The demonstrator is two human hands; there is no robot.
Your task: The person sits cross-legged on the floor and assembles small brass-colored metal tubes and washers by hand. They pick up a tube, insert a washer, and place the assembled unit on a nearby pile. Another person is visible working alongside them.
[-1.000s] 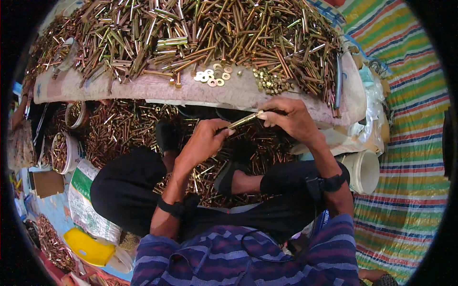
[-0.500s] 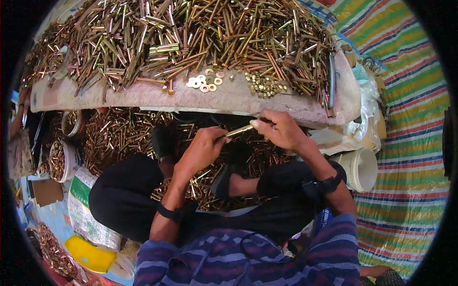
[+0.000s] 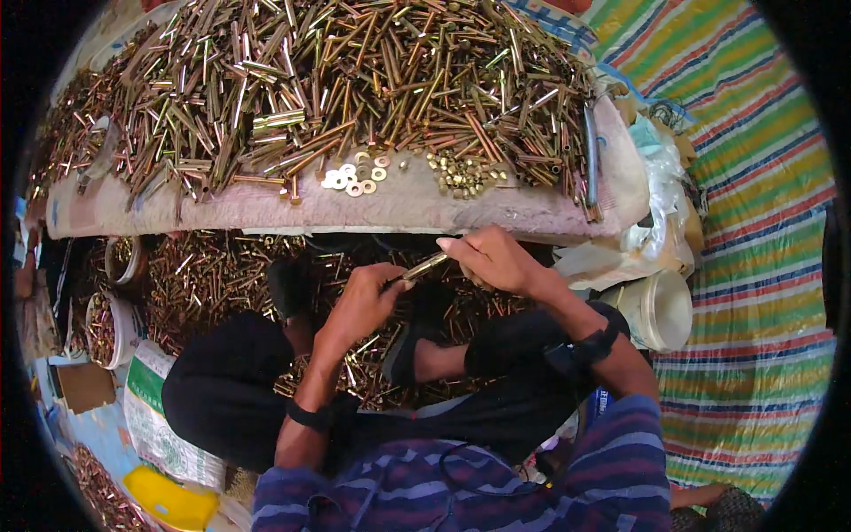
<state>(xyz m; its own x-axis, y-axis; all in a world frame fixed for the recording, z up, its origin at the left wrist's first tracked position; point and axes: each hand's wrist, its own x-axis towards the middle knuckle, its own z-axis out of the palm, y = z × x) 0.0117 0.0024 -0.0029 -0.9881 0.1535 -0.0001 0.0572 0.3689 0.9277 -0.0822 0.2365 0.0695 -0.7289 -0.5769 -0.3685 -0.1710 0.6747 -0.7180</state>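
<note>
Over my lap, just below the table's front edge, a brass-coloured anchor bolt slants between my two hands. My left hand pinches its lower left end. The fingers of my right hand close round its upper right end, with the thumb stretched along the top. Beyond them, flat washers lie in a small cluster on the cloth-covered table. Small cone-shaped nuts sit heaped to their right. A large pile of brass-coloured bolts and sleeves spreads behind.
More bolts cover the ground beneath the table and round my feet. White buckets stand at the left, and an off-white bucket at the right. A printed sack lies beside my left knee. Striped sheeting spreads along the right.
The table appears higher on the left and shifted slightly left as the view moves. My hands have drawn a little lower and left, still gripping the bolt, which is tilted more steeply.
</note>
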